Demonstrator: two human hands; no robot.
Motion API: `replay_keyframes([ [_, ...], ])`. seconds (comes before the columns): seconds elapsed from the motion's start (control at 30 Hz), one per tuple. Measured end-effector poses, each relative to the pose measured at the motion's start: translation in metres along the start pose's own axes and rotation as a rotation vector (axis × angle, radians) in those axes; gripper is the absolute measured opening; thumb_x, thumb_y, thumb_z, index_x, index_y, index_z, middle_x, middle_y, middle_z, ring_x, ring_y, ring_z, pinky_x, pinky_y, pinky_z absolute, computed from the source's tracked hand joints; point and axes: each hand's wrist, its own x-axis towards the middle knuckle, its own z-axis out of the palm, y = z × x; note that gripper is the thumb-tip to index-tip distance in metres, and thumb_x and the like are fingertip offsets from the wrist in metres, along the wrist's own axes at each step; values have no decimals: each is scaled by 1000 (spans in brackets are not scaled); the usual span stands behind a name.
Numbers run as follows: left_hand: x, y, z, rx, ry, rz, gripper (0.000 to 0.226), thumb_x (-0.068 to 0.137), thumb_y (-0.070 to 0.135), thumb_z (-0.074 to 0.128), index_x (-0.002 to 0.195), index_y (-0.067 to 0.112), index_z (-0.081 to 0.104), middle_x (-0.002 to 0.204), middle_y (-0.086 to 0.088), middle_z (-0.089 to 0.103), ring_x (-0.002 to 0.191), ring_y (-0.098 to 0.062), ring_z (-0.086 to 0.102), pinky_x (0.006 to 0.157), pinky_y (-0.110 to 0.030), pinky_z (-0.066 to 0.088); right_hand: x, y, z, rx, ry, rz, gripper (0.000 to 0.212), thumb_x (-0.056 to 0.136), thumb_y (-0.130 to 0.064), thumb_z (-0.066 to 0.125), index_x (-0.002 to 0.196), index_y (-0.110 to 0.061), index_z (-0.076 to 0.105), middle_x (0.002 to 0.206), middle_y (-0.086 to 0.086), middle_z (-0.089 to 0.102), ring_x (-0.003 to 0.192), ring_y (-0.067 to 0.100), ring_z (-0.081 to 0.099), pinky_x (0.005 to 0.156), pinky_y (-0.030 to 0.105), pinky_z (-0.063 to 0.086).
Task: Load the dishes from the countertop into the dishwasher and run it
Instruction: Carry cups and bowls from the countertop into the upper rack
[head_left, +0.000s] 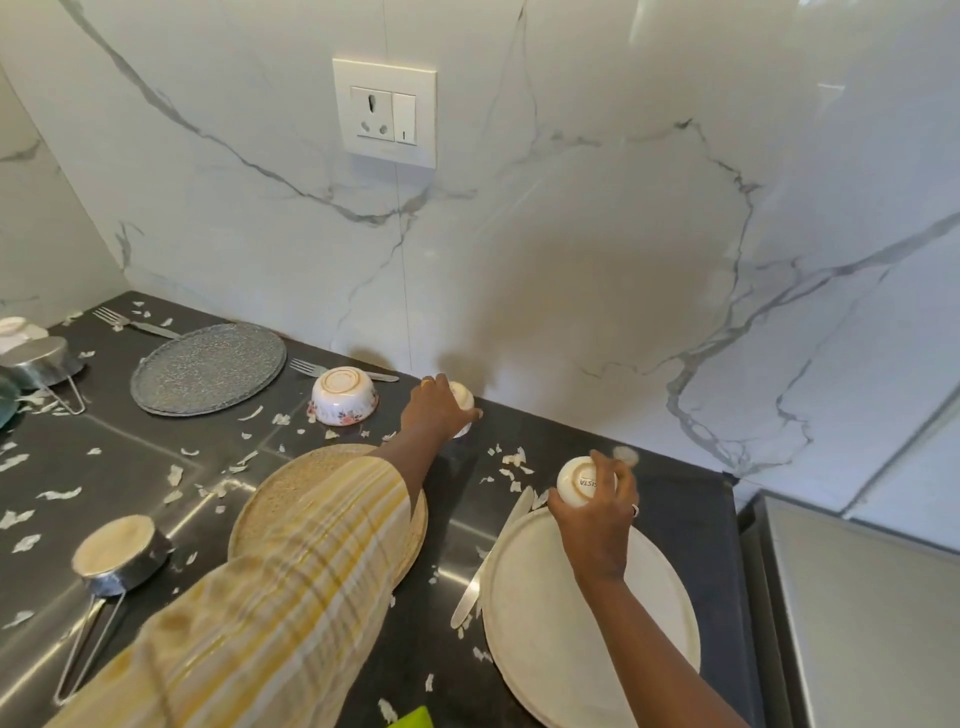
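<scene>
My left hand reaches across the dark countertop and closes over a small white bowl by the back wall. My right hand holds another small white bowl upside down, just above the far edge of a large white plate. A butter knife lies along that plate's left rim. A tan plate sits under my left sleeve. An upturned floral bowl rests on a fork. Farther left lie a grey speckled plate and a second fork.
Small steel pans with wire handles sit at front left and far left. White scraps litter the counter. A wall socket is on the marble backsplash. A steel appliance top adjoins the counter's right end.
</scene>
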Motion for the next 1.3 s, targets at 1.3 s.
replay_keyframes([
  [1.3,-325,-95,-71,-175,63,314,76,75,24,75,139,6,38,136,-15,46,125,-30,43,100,-30,32,-261,-95,-52,132,-53,-181,63,64,-12,76,123,-7,54,122,16,48,109,34,47,96,40,40],
])
